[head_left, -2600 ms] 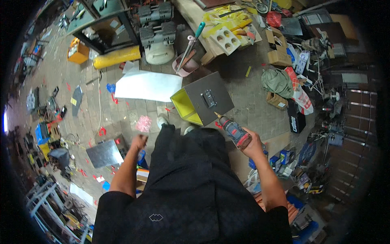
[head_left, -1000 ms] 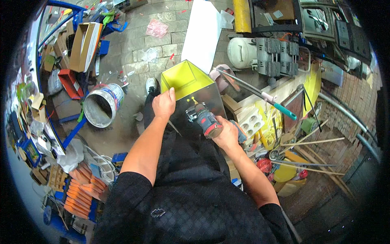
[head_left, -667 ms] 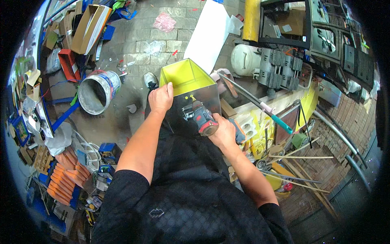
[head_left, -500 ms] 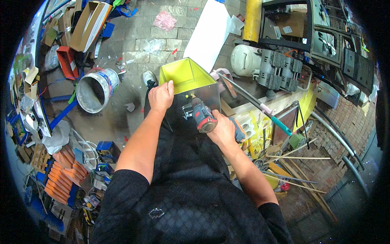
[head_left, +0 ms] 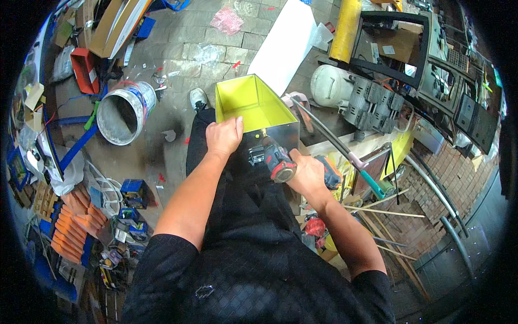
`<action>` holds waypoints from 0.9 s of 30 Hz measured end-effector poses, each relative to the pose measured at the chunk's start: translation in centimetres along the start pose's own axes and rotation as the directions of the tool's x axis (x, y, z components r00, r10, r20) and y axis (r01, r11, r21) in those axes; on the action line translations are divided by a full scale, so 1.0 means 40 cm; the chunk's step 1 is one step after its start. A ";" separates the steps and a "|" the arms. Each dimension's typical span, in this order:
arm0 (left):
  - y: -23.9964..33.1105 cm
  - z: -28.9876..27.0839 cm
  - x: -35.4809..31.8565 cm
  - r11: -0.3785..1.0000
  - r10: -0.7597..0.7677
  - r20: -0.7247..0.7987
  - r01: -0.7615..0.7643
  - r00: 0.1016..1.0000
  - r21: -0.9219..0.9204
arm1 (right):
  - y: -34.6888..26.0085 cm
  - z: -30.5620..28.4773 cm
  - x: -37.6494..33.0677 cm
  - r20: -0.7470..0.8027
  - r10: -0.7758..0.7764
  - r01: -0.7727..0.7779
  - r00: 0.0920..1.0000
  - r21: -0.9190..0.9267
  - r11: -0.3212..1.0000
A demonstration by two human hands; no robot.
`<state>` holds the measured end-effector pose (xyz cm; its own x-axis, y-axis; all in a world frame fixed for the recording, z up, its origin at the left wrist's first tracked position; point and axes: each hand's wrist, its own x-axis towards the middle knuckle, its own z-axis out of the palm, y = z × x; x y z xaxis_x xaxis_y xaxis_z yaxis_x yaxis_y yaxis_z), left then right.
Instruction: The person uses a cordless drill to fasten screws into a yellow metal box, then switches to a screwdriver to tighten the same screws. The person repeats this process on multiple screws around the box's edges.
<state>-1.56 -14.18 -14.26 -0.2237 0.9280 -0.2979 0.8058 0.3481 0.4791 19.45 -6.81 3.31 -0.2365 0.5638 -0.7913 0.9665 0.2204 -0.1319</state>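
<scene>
The left hand (head_left: 224, 136) rests on the near edge of a metal box (head_left: 253, 105) that is yellow inside, its fingers curled over the rim. The box stands open on the floor, right in front of the person's legs. The right hand (head_left: 307, 174) holds a red and black drill (head_left: 274, 159), fingers wrapped tight around it, its tip against the box's grey side. A white bucket (head_left: 123, 112) lies nearby on the floor.

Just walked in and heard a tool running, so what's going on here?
A person stands over a metal box with a yellow-green inside. The left hand grips its near edge, holding it steady. The right hand holds a cordless drill, its nose against the box's grey outer wall near the top edge. A bucket lies on the paved floor to the left.
</scene>
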 end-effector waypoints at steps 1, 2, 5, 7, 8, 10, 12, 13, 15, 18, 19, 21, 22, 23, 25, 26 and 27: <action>-0.002 -0.001 0.005 1.000 -0.005 0.001 0.005 1.000 -0.004 | 0.001 -0.004 0.006 0.007 -0.019 0.019 1.000 -0.014 1.000; -0.004 -0.001 0.009 1.000 -0.010 0.001 0.010 1.000 -0.008 | 0.004 -0.006 0.012 0.015 -0.038 0.038 0.999 -0.027 0.999; -0.005 -0.005 0.013 1.000 -0.010 0.015 0.010 1.000 -0.020 | 0.007 -0.035 0.027 0.026 -0.081 0.082 0.996 -0.053 0.995; -0.004 -0.003 0.015 0.999 -0.009 0.017 0.010 1.000 -0.033 | 0.006 -0.049 0.037 0.041 -0.087 0.090 0.995 -0.070 0.993; -0.003 0.000 0.017 0.999 -0.012 0.012 0.012 1.000 -0.041 | 0.005 -0.053 0.042 0.054 -0.081 0.086 0.995 -0.081 0.993; -0.002 0.001 0.019 0.998 -0.019 0.008 0.019 1.000 -0.052 | -0.010 -0.067 0.048 0.080 -0.082 0.090 0.993 -0.106 0.990; -0.003 -0.003 0.021 0.998 -0.029 0.007 0.029 1.000 -0.056 | -0.010 -0.072 0.063 0.096 -0.076 0.088 0.992 -0.122 0.989; -0.007 -0.006 0.022 0.998 -0.028 -0.001 0.028 1.000 -0.054 | -0.010 -0.073 0.068 0.101 -0.076 0.088 0.992 -0.127 0.988; -0.015 -0.011 0.023 0.998 -0.028 -0.016 0.027 0.999 -0.049 | -0.011 -0.067 0.065 0.087 -0.109 0.120 0.990 -0.131 0.984; -0.035 -0.017 0.029 0.997 -0.035 -0.036 0.032 0.999 -0.066 | -0.020 -0.065 0.081 0.080 -0.119 0.127 0.990 -0.099 0.987; -0.038 -0.020 0.031 0.998 -0.038 -0.036 0.036 0.999 -0.060 | -0.022 -0.068 0.084 0.077 -0.111 0.118 0.991 -0.082 0.990; -0.044 -0.022 0.035 0.998 -0.043 -0.035 0.041 0.998 -0.047 | -0.026 -0.063 0.088 0.093 -0.102 0.112 0.990 -0.101 0.989; -0.045 -0.021 0.035 0.998 -0.044 -0.036 0.042 0.998 -0.050 | -0.027 -0.062 0.091 0.098 -0.098 0.109 0.990 -0.110 0.988; -0.044 -0.018 0.034 0.998 -0.045 -0.036 0.043 0.998 -0.052 | -0.030 -0.070 0.093 0.107 -0.096 0.108 0.990 -0.119 0.987; -0.034 -0.018 0.036 0.997 -0.052 -0.024 0.050 0.998 -0.060 | -0.035 -0.092 0.095 0.128 -0.086 0.104 0.988 -0.138 0.985; -0.022 -0.022 0.040 0.996 -0.059 -0.011 0.058 0.998 -0.066 | -0.032 -0.091 0.093 0.120 -0.082 0.098 0.989 -0.134 0.986; -0.015 -0.023 0.042 0.995 -0.065 0.002 0.065 0.998 -0.071 | -0.028 -0.087 0.089 0.113 -0.077 0.092 0.991 -0.129 0.987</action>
<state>-2.91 -12.70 -14.28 -0.2743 0.9032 -0.3302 0.7486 0.4160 0.5162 17.17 -2.27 2.72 -0.2975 0.4512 -0.8414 0.9198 0.3717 -0.1259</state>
